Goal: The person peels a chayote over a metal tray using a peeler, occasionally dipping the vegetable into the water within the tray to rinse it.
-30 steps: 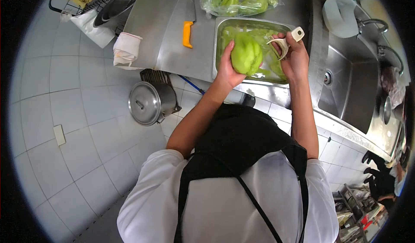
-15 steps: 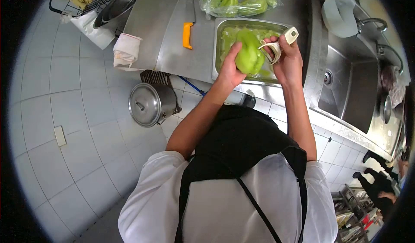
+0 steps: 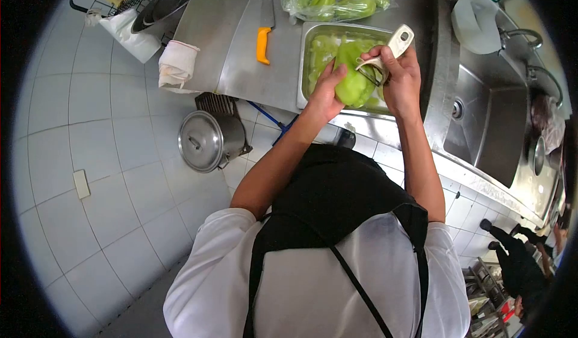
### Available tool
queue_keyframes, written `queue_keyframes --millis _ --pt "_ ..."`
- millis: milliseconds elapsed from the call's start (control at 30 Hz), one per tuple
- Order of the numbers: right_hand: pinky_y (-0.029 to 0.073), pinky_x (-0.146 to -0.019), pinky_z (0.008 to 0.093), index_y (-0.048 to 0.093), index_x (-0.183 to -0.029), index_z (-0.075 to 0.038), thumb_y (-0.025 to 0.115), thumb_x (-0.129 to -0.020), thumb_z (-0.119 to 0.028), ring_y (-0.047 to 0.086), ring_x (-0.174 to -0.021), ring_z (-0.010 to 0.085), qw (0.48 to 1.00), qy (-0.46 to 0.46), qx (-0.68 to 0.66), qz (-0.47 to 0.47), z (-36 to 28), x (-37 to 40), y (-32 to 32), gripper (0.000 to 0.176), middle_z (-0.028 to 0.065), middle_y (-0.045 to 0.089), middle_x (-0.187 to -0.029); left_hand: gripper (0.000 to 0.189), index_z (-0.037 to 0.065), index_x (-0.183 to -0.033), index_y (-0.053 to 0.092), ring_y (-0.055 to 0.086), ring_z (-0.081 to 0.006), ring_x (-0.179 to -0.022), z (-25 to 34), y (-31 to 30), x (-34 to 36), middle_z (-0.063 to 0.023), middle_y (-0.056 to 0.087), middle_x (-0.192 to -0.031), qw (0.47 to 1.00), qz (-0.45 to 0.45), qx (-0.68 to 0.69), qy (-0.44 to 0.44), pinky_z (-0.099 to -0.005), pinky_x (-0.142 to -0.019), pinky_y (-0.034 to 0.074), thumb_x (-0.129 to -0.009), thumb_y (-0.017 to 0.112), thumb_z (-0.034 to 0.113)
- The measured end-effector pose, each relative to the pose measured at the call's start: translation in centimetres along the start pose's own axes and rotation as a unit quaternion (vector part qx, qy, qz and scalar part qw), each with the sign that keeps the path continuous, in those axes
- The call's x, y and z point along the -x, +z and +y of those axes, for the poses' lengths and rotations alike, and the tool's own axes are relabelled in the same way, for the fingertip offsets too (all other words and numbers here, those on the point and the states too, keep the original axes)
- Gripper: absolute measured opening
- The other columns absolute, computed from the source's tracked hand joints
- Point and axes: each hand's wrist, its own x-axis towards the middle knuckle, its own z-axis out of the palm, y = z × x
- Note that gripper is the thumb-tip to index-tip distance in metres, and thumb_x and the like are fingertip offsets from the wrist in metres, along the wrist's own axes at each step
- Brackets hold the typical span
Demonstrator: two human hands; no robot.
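Observation:
My left hand (image 3: 328, 91) is closed round the left side of a green chayote (image 3: 354, 80), held over a metal tray (image 3: 302, 67) with light green peelings or pieces in it. In my right hand (image 3: 400, 79) is a white peeler (image 3: 400, 40), its head against the right side of the chayote. Behind the tray lies a clear plastic bag of chayotes (image 3: 355, 6). A knife with an orange handle (image 3: 262, 46) rests on the steel counter (image 3: 232, 55) to the left.
To the right is a steel sink (image 3: 475, 115) with taps. A folded cloth (image 3: 178, 63) sits at the counter's left edge. On the floor stands a lidded pot (image 3: 200, 142). Other people (image 3: 524, 266) are at the far lower right.
The peeler has tilted and its head now lies further over the chayote. My right hand has turned slightly with it. The people at the lower right have shifted.

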Motion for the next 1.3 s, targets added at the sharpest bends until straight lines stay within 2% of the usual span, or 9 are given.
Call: queue_keyframes --millis 267,367,433,567,667,800,933,1133,1300 --pt "0.056 -0.076 0.0339 0.045 -0.113 0.002 0.054 -0.098 -0.007 0.068 -0.084 0.0229 0.998 0.045 -0.013 -0.038 0.8 -0.8 -0.1 0.020 0.0135 0.066 -0.091 0.064 0.004 -0.142 0.037 0.058 -0.0228 -0.114 0.7 -0.1 0.2 -0.0106 0.056 -0.126 0.999 -0.025 -0.020 -0.025 -0.0386 -0.097 0.049 -0.086 0.068 0.012" --pt "0.055 -0.075 0.0326 0.047 -0.110 0.002 0.057 -0.096 -0.006 0.068 -0.083 0.0219 0.993 -0.024 0.107 0.040 2.8 -3.6 -1.6 0.019 0.0126 0.066 -0.086 0.065 0.004 -0.143 0.036 0.058 -0.0240 -0.115 1.5 -0.4 0.9 -0.0117 0.056 -0.127 0.997 -0.046 -0.042 -0.035 -0.0388 -0.099 0.048 -0.086 0.066 0.011" --pt "0.055 -0.074 0.0319 0.048 -0.109 0.003 0.059 -0.094 -0.006 0.068 -0.083 0.0214 0.991 0.003 0.115 0.070 5.8 -7.5 -5.1 0.021 0.0122 0.067 -0.085 0.064 0.005 -0.144 0.036 0.057 -0.0250 -0.116 1.6 0.3 2.5 -0.0123 0.055 -0.128 0.996 -0.044 -0.050 -0.057 -0.0389 -0.100 0.048 -0.087 0.065 0.011" --pt "0.054 -0.073 0.0310 0.048 -0.108 0.003 0.062 -0.092 -0.004 0.069 -0.083 0.0206 0.941 -0.085 0.318 0.086 9.5 -8.7 -9.4 0.022 0.0132 0.067 -0.087 0.055 0.007 -0.138 0.044 0.057 -0.0293 -0.117 1.0 -0.4 2.6 -0.0130 0.056 -0.128 0.998 0.000 0.027 -0.050 -0.0499 -0.101 0.046 -0.089 0.065 0.020" --pt "0.054 -0.072 0.0301 0.049 -0.106 0.004 0.062 -0.093 -0.006 0.068 -0.083 0.0198 0.935 -0.108 0.319 0.108 6.5 -6.7 -6.3 0.021 0.0144 0.067 -0.092 0.051 0.008 -0.135 0.048 0.055 -0.0314 -0.119 1.9 -1.7 2.4 -0.0121 0.057 -0.130 0.991 0.014 0.110 -0.078 -0.0604 -0.101 0.042 -0.091 0.063 0.029" --pt "0.057 -0.075 0.0343 0.048 -0.108 0.002 0.057 -0.096 -0.008 0.069 -0.085 0.0247 0.996 0.039 -0.024 0.073 2.7 -4.0 -2.3 0.017 0.0157 0.065 -0.095 0.053 0.011 -0.137 0.047 0.052 -0.0308 -0.124 1.4 -2.1 1.7 -0.0103 0.055 -0.135 0.984 0.031 0.162 -0.061 -0.0664 -0.104 0.035 -0.093 0.058 0.039" --pt "0.059 -0.075 0.0367 0.047 -0.109 0.002 0.052 -0.100 -0.009 0.069 -0.088 0.0276 0.987 0.083 -0.129 0.054 1.2 -2.0 0.5 0.015 0.0167 0.064 -0.095 0.060 0.011 -0.141 0.044 0.050 -0.0303 -0.127 1.5 -0.8 0.9 -0.0098 0.052 -0.139 0.992 0.013 0.110 -0.059 -0.0668 -0.105 0.034 -0.093 0.056 0.044" --pt "0.059 -0.075 0.0354 0.044 -0.111 0.002 0.053 -0.099 -0.007 0.069 -0.088 0.0258 0.992 0.057 -0.111 0.025 1.4 -1.5 1.1 0.018 0.0169 0.065 -0.096 0.057 0.009 -0.141 0.043 0.053 -0.0307 -0.124 1.1 0.2 0.9 -0.0113 0.054 -0.136 0.990 -0.042 0.114 -0.072 -0.0611 -0.100 0.042 -0.094 0.058 0.037" --pt "0.058 -0.076 0.0352 0.043 -0.111 0.003 0.054 -0.098 -0.007 0.069 -0.087 0.0249 0.998 0.032 -0.045 0.013 1.3 -1.3 1.5 0.019 0.0168 0.066 -0.097 0.052 0.006 -0.135 0.048 0.058 -0.0257 -0.118 0.9 -0.6 0.5 -0.0106 0.058 -0.130 0.994 -0.016 0.083 -0.069 -0.0451 -0.100 0.047 -0.091 0.063 0.030"
